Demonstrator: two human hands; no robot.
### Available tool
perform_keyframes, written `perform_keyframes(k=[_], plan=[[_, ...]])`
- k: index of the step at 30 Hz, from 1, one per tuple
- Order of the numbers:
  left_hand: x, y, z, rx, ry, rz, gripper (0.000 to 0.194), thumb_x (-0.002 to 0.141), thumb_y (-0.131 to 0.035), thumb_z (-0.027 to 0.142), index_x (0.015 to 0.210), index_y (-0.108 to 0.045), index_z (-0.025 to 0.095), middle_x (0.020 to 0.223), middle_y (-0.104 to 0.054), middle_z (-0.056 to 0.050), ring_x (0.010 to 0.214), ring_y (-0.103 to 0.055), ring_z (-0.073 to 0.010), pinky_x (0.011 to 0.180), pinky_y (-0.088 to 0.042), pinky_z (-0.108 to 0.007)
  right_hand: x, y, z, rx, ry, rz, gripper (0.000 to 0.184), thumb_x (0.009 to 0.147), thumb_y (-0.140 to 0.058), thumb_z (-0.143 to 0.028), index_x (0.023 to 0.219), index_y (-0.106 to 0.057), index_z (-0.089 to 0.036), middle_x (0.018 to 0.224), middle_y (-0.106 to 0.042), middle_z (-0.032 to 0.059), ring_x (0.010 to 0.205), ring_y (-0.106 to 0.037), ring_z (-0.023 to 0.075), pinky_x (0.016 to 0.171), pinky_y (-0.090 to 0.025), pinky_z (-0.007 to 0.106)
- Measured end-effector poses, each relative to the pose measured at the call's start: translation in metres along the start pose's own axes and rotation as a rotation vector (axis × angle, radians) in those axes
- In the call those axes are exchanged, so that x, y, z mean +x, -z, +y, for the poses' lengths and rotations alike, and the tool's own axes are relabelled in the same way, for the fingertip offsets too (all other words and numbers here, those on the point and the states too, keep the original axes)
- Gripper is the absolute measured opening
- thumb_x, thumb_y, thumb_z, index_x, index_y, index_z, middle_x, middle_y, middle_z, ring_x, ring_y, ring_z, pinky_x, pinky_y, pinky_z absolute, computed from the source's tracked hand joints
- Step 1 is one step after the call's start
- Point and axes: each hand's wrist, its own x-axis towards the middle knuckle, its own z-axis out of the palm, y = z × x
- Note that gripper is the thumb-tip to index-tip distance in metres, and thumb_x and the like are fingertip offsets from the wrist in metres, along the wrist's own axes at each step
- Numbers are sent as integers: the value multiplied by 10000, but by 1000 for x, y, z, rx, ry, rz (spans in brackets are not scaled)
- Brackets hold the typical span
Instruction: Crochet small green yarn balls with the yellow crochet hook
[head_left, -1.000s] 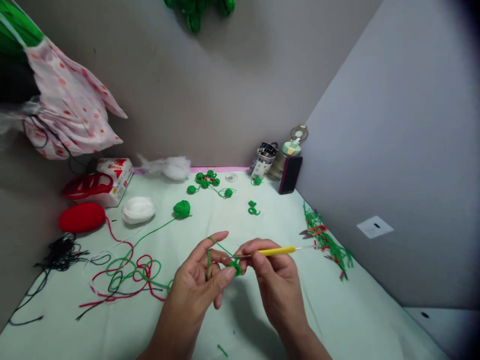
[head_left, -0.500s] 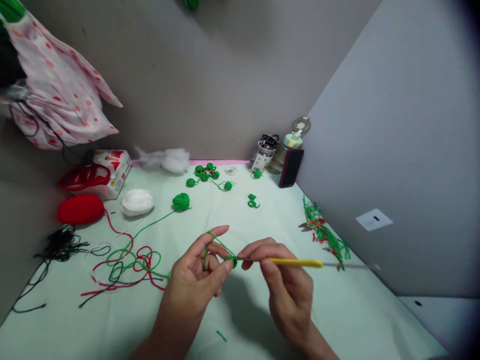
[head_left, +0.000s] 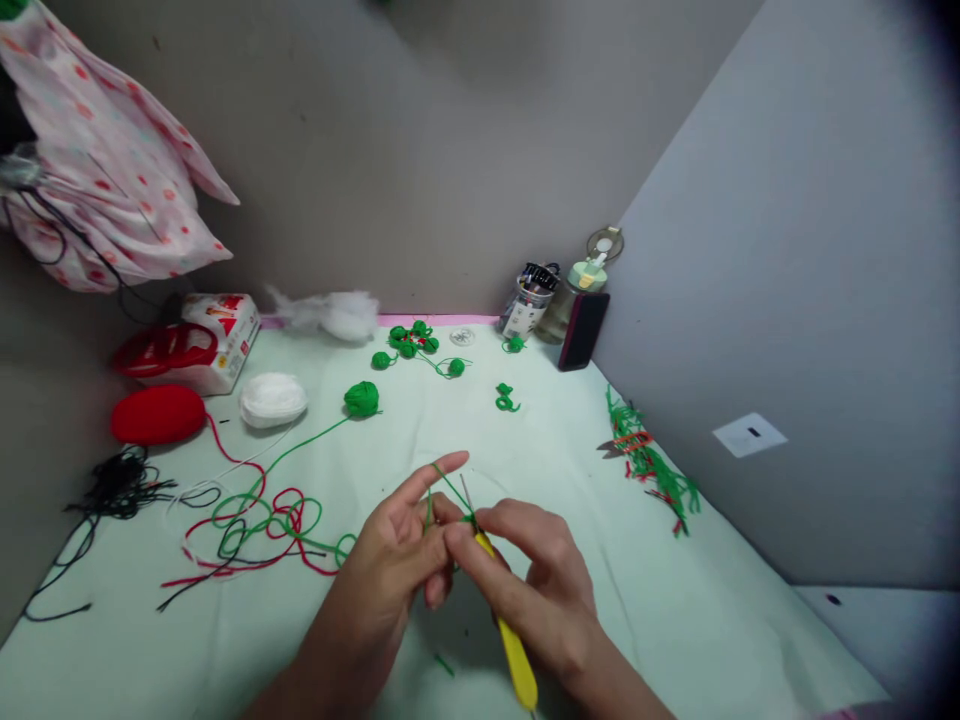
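Observation:
My left hand (head_left: 409, 545) pinches a small piece of green crochet work (head_left: 468, 519) between thumb and fingers. Its raised index finger carries a taut strand of green yarn (head_left: 451, 483), which runs down to the work. In my right hand (head_left: 536, 575) is a crochet hook with a yellow handle (head_left: 516, 660); the handle slants toward me and the thin metal tip points up past the work. The fingers of both hands meet at the piece and partly hide it. The green yarn ball (head_left: 362, 399) lies beyond my left hand, its strand trailing into loose loops.
Red yarn (head_left: 157, 414), white yarn (head_left: 273, 400) and tangled black cord (head_left: 124, 485) lie left. Small green crocheted balls (head_left: 409, 348) sit at the back, near a pen cup (head_left: 528, 300), a bottle (head_left: 577, 295) and a phone (head_left: 584, 331). Scissors (head_left: 626, 444) rest on yarn scraps (head_left: 660, 475) at right.
The crochet hook has swung from lying level, pointing right, to a steep slant with its handle toward me. My right hand has moved left against my left hand, which shifted slightly right.

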Motion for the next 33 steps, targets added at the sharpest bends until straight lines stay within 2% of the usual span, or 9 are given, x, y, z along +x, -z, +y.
perform_keyframes(k=[4,9,12,15,19,22,25,29,33], plan=[[2,4,6,-122,92,-33,632,748,-928,275,1322,-699,145,662,-504,92,443,-249,1,432,-218,-163,8,3,-5,208,-160,66,334,1001,-651,-153,1231,-773,-363,988,-774,51,888,-734,224,746,-624,361],[1,2,8,0,-55,49,519,776,-903,259,1261,-734,190,789,-594,46,435,-301,14,421,-221,-178,25,2,-3,660,-396,166,204,1043,-613,-245,981,-807,-259,835,-717,45,749,-673,183,666,-568,325],[1,1,1,87,-118,58,518,785,-901,292,1272,-738,220,833,-629,26,429,-352,9,412,-228,-186,25,-2,-4,571,-361,95,181,1017,-657,-208,1017,-825,-273,922,-771,62,872,-726,208,737,-605,341],[2,2,-6,111,-160,106,518,790,-909,304,1275,-744,231,861,-640,24,438,-413,7,422,-251,-177,16,-3,-5,322,-226,38,340,999,-642,-101,1205,-792,-326,1023,-795,63,944,-746,211,760,-618,336],[4,3,-4,-26,-21,27,508,793,-910,340,1256,-762,195,683,-555,76,404,-299,14,415,-224,-163,9,2,-4,100,-88,-25,446,962,-680,-78,1309,-755,-348,1144,-785,85,1006,-745,230,814,-618,355],[5,4,2,-139,78,1,433,777,-919,283,1176,-802,161,598,-438,112,431,-211,2,417,-207,-151,15,2,0,355,-246,104,310,1012,-622,-117,1172,-796,-317,985,-771,53,868,-716,188,747,-593,320],[6,4,3,-107,-12,66,369,777,-916,250,1129,-824,185,685,-534,72,486,-333,-14,466,-307,-150,23,-1,1,638,-421,188,206,1041,-620,-226,1011,-817,-279,887,-736,40,724,-660,161,662,-558,306],[7,3,-3,20,-104,89,384,758,-928,239,1127,-828,204,801,-691,-3,750,-605,-114,733,-506,-213,28,-5,-1,626,-442,115,138,987,-718,-298,952,-847,-263,891,-767,62,819,-698,199,702,-576,324],[6,3,-4,78,-104,108,425,786,-910,263,1192,-798,208,826,-689,3,638,-575,-97,605,-485,-221,26,-4,2,617,-473,126,128,983,-726,-289,960,-850,-273,903,-778,53,767,-682,176,687,-574,310]])
